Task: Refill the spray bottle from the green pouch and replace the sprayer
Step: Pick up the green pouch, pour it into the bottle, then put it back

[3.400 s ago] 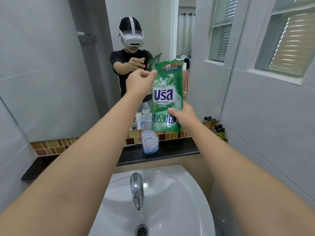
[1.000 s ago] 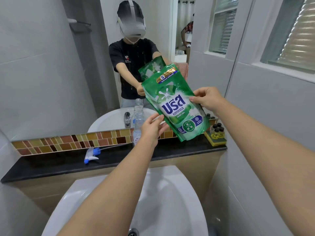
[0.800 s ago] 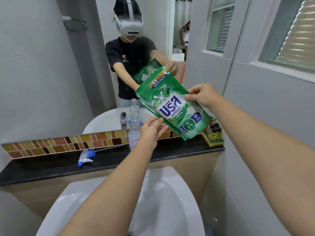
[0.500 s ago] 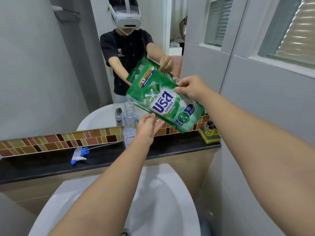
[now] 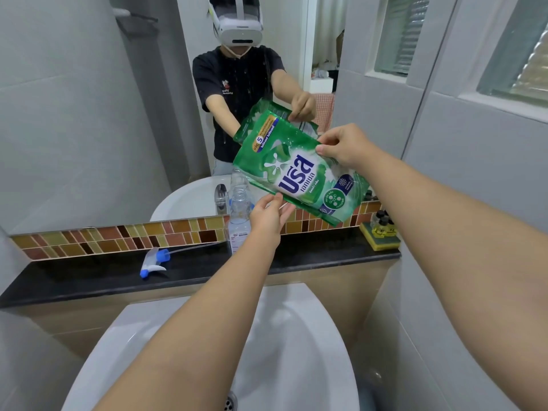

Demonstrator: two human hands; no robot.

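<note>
I hold the green pouch point(image 5: 299, 176) tilted, its top corner lowered to the left toward the open neck of the clear spray bottle point(image 5: 239, 223). The bottle stands on the black ledge point(image 5: 89, 280) with no sprayer on it. My right hand point(image 5: 344, 146) pinches the pouch's upper right edge. My left hand point(image 5: 268, 216) supports the pouch's lower edge from beneath, just right of the bottle. The white and blue sprayer point(image 5: 154, 261) lies on the ledge to the left, its thin tube pointing toward the bottle.
A white sink basin point(image 5: 296, 351) lies below my arms. A mirror point(image 5: 148, 114) above the mosaic tile strip shows a person's reflection. Small dark bottles on a yellow sponge point(image 5: 382, 235) sit at the ledge's right end. A tiled wall closes the right side.
The pouch went from upright to tilted left over the bottle. My left hand dropped from the pouch's top to its lower edge; my right hand rose to its upper edge.
</note>
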